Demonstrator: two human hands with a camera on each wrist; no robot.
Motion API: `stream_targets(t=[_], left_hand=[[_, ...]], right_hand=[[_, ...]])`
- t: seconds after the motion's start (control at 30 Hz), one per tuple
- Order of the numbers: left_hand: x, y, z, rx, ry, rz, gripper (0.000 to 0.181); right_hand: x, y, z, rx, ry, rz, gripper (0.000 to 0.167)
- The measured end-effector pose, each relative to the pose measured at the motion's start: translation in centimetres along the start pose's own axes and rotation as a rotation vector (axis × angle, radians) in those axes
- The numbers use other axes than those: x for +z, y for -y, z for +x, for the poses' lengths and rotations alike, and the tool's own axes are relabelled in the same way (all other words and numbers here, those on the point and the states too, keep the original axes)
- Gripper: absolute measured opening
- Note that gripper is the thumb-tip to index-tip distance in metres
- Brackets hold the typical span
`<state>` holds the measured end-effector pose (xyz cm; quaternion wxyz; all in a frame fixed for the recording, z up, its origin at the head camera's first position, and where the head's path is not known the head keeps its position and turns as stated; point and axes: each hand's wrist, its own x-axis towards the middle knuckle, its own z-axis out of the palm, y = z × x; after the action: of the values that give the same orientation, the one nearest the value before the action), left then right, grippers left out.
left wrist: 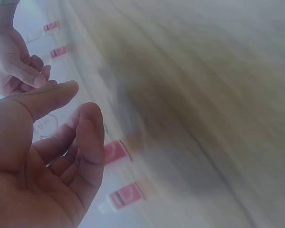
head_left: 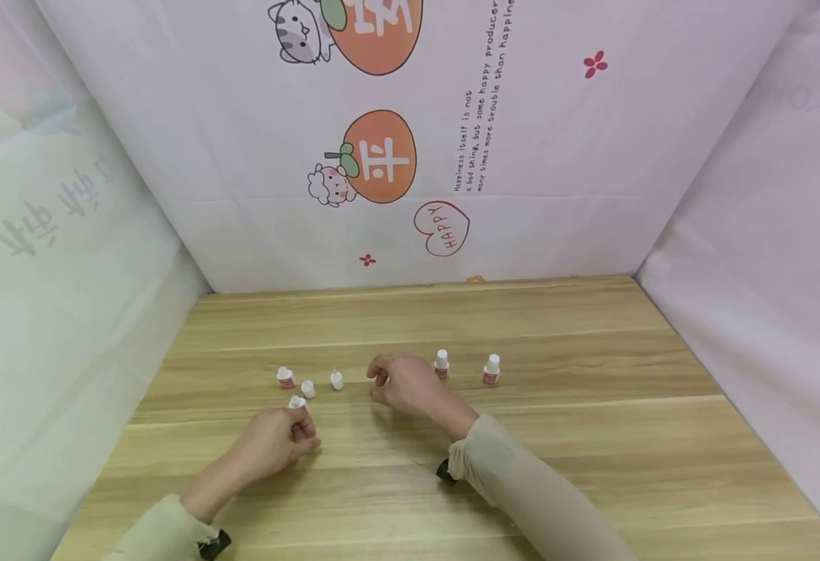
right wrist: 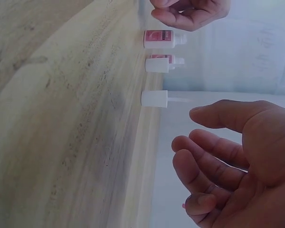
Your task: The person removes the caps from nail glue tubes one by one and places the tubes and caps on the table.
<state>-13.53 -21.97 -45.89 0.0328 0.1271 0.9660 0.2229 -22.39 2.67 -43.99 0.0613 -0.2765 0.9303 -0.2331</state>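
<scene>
My left hand (head_left: 272, 442) hovers beside an uncapped small bottle (head_left: 297, 403) with a red label, partly hidden behind it. In the left wrist view its thumb and fingers are apart, with nothing between them. A second uncapped bottle (head_left: 286, 378) stands just beyond. To their right, two white caps (head_left: 336, 381) stand on the table; the one nearer my right hand has its thin applicator pointing up. My right hand (head_left: 410, 384) is above the table, right of the caps, its loosely bent fingers holding nothing in the right wrist view.
Two capped bottles, one just behind the right hand (head_left: 441, 364) and another farther right (head_left: 491, 369), stand upright on the wooden table (head_left: 592, 452). A printed white cloth (head_left: 536, 156) rises along the back edge, and pale cloth hangs at both sides.
</scene>
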Motion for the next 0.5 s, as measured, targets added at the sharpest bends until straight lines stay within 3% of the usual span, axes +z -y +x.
stream_targets(t=[0.5], left_hand=[[0.0, -2.2, 2.1, 0.034, 0.006, -0.053, 0.010]], right_hand=[[-0.7, -0.9, -0.7, 0.010, -0.044, -0.023, 0.022]])
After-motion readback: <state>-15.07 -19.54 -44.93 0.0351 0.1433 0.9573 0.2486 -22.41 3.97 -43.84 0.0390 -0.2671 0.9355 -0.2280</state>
